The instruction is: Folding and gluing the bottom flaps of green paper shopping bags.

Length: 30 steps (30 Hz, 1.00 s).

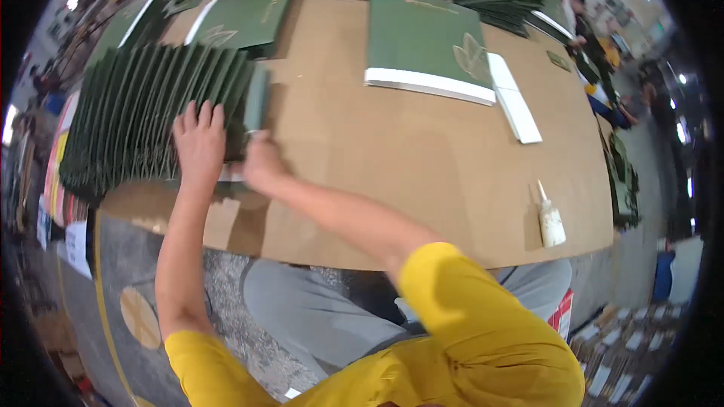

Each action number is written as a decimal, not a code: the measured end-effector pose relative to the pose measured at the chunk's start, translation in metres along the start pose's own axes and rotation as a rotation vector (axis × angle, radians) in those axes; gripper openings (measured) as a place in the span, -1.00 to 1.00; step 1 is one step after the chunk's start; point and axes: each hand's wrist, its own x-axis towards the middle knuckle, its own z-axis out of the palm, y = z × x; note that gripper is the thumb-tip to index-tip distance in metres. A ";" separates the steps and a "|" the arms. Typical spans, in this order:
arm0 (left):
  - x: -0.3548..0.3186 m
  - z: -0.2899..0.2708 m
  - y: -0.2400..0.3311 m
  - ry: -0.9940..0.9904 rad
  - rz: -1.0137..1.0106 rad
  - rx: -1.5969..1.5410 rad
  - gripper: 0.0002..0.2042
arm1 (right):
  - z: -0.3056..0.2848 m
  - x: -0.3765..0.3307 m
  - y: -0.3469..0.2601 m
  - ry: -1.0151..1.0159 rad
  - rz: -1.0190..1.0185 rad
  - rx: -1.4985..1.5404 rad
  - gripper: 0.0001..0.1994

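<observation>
A long fanned row of dark green flat cards (143,113) lies on the left of a brown cardboard-covered table (407,173). My left hand (200,143) rests flat on the right end of that row, fingers spread. My right hand (260,162), blurred, is closed at the lower edge of one green card (256,98) that stands on edge at the row's right end. Both sleeves are yellow.
A stack of large green covers on white boards (430,49) lies at the table's far middle, with a white strip (516,102) beside it. A small white glue bottle (550,218) stands near the right front edge. More green stacks (249,15) lie at the back. Another person (588,38) is at far right.
</observation>
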 end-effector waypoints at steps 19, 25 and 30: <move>-0.073 -0.067 0.047 -0.006 -0.063 -0.415 -0.67 | -0.330 0.016 0.166 0.263 -0.356 -0.837 -0.67; -0.064 -0.096 0.097 0.013 0.021 -0.705 -0.71 | -0.279 -0.085 0.186 0.163 -0.713 -0.966 -0.85; -0.032 -0.092 0.150 -0.069 0.139 -0.999 -0.75 | -0.260 -0.244 0.188 -0.056 -0.610 -0.815 -0.64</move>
